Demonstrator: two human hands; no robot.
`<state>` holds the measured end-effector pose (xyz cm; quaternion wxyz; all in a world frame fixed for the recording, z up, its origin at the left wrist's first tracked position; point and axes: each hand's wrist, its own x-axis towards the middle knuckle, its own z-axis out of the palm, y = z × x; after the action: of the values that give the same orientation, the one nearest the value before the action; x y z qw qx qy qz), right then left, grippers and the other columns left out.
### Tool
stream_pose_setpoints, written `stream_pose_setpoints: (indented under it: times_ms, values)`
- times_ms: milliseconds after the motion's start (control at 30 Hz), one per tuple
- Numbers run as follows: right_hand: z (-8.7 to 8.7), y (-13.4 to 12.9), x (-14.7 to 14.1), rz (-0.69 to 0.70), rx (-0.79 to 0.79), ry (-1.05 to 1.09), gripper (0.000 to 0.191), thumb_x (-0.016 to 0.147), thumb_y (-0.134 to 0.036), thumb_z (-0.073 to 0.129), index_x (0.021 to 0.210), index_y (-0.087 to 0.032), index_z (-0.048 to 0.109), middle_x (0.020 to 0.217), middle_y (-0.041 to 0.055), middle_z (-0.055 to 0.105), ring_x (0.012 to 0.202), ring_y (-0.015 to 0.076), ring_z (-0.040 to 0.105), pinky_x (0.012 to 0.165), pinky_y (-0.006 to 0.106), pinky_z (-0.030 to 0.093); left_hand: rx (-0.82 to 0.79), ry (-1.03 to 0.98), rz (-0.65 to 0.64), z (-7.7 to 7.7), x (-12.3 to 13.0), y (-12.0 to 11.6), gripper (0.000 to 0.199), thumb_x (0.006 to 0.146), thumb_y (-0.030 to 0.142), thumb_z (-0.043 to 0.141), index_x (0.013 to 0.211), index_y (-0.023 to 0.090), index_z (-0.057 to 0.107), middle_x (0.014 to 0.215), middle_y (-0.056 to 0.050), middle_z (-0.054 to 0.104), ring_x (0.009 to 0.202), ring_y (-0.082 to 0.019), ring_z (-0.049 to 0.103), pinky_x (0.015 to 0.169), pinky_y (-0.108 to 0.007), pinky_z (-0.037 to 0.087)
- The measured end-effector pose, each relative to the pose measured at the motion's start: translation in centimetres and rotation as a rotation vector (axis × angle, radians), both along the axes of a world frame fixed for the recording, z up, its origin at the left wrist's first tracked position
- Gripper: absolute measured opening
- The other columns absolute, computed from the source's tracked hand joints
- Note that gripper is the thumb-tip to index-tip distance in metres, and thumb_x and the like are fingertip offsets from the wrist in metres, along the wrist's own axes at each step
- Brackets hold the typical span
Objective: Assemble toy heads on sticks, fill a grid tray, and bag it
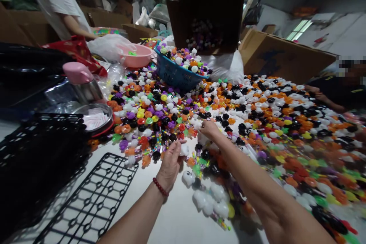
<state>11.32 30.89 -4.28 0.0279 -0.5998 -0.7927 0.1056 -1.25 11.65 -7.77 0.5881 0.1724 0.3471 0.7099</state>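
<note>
My left hand point(170, 163), with a dark red bead bracelet point(160, 187) on its wrist, has thumb and fingers closed on a small white plastic figure point(185, 149) just above the white table point(160, 217). Farther forward, my right hand point(211, 129) reaches into the pile of small plastic figures point(168, 116), its fingers curled and partly hidden. A white figure point(196, 124) lies at those fingertips; whether it is gripped does not show clearly. Between my forearms sits a cluster of white figures point(207, 200), with striped colourful sticks among them.
A black plastic grid point(94, 198) lies at left beside stacked black grids point(37, 183). Behind are a metal dish point(98, 118) with papers, a pink-lidded flask point(82, 82), a filled blue basket point(178, 74) and a tipped cardboard box point(206, 7). People stand at far left and sit at right.
</note>
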Motion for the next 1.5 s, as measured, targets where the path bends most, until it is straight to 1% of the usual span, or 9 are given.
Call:
stream_pose_setpoints:
  times_ms: [100, 167, 267, 367, 500, 733, 933, 1100, 1500]
  values:
    - [1.5, -2.5, 1.1, -0.014, 0.014, 0.132, 0.014, 0.084, -0.023, 0.059, 0.09, -0.015, 0.069, 0.082, 0.0076, 0.069, 0.078, 0.0199, 0.064, 0.067, 0.026, 0.046, 0.007, -0.021, 0.006, 0.2, 0.1, -0.1, 0.043, 0.078, 0.055, 0.072, 0.095, 0.016, 0.069, 0.079, 0.0, 0.056, 0.068, -0.009, 0.049, 0.059, -0.019, 0.044]
    - [2.6, -5.3, 1.9, -0.044, -0.036, 0.396, 0.024, 0.09, -0.036, 0.055, 0.099, -0.016, 0.065, 0.082, 0.0048, 0.068, 0.072, 0.017, 0.063, 0.066, 0.026, 0.049, 0.002, -0.038, 0.013, 0.2, 0.2, -0.2, 0.045, 0.082, 0.059, 0.065, 0.096, 0.016, 0.068, 0.077, 0.0, 0.055, 0.065, -0.009, 0.049, 0.057, -0.019, 0.043]
    - [3.7, -10.7, 2.5, -0.123, -0.276, 1.071, 0.037, 0.077, -0.05, 0.073, 0.096, -0.019, 0.063, 0.078, 0.0009, 0.065, 0.066, 0.0142, 0.06, 0.066, 0.027, 0.051, -0.023, -0.026, -0.007, 0.1, 0.3, -0.3, 0.046, 0.085, 0.062, 0.059, 0.098, 0.018, 0.066, 0.076, 0.0, 0.054, 0.061, -0.008, 0.048, 0.054, -0.018, 0.041]
    - [3.9, -15.2, 2.0, -0.15, -0.383, 1.306, 0.038, 0.069, -0.046, 0.082, 0.092, -0.02, 0.068, 0.069, -0.0019, 0.062, 0.062, 0.0114, 0.055, 0.06, 0.023, 0.045, -0.044, 0.079, -0.02, -0.2, 0.4, -0.4, 0.046, 0.085, 0.063, 0.059, 0.097, 0.019, 0.065, 0.075, 0.001, 0.055, 0.06, -0.007, 0.048, 0.053, -0.017, 0.04]
    - [3.6, -17.7, 0.9, -0.21, -0.374, 1.286, 0.042, 0.063, -0.047, 0.086, 0.089, -0.019, 0.07, 0.063, -0.0023, 0.061, 0.056, 0.0105, 0.049, 0.053, 0.021, 0.037, -0.069, 0.214, -0.02, -0.4, 0.4, -0.5, 0.047, 0.081, 0.064, 0.062, 0.091, 0.018, 0.063, 0.073, 0.001, 0.056, 0.061, -0.008, 0.05, 0.053, -0.017, 0.041]
    - [2.9, -17.7, 0.9, -0.207, -0.345, 1.144, 0.045, 0.063, -0.052, 0.083, 0.085, -0.016, 0.069, 0.067, 0.0003, 0.064, 0.056, 0.0113, 0.05, 0.054, 0.023, 0.038, -0.054, 0.464, 0.022, -1.5, 0.4, -0.4, 0.053, 0.085, 0.07, 0.05, 0.085, 0.018, 0.064, 0.061, 0.002, 0.056, 0.054, -0.01, 0.048, 0.051, -0.021, 0.037]
    - [2.7, -18.5, 1.6, 0.048, -0.088, 0.837, 0.028, 0.085, -0.046, 0.067, 0.091, -0.019, 0.069, 0.076, 0.002, 0.066, 0.065, 0.0148, 0.056, 0.058, 0.025, 0.042, -0.107, 0.699, 0.146, -2.0, 0.1, -0.5, 0.064, 0.09, 0.072, 0.034, 0.076, 0.019, 0.067, 0.062, -0.001, 0.058, 0.057, -0.014, 0.051, 0.055, -0.025, 0.039]
    - [4.2, -18.7, 1.8, 0.174, 0.104, 0.732, 0.019, 0.09, -0.039, 0.061, 0.093, -0.022, 0.068, 0.085, 0.0037, 0.07, 0.075, 0.0182, 0.063, 0.07, 0.029, 0.048, -0.163, 0.687, 0.187, -1.8, -0.1, -0.3, 0.062, 0.088, 0.072, 0.038, 0.073, 0.02, 0.067, 0.061, -0.003, 0.06, 0.056, -0.016, 0.052, 0.055, -0.027, 0.039]
    - [3.8, -19.5, 1.4, 0.267, 0.162, 0.685, 0.012, 0.091, -0.031, 0.059, 0.094, -0.023, 0.067, 0.089, 0.0038, 0.071, 0.081, 0.0187, 0.066, 0.075, 0.03, 0.05, -0.11, 0.805, 0.192, -1.8, 0.1, -0.6, 0.059, 0.093, 0.066, 0.035, 0.076, 0.019, 0.067, 0.065, -0.002, 0.062, 0.06, -0.016, 0.053, 0.06, -0.027, 0.039]
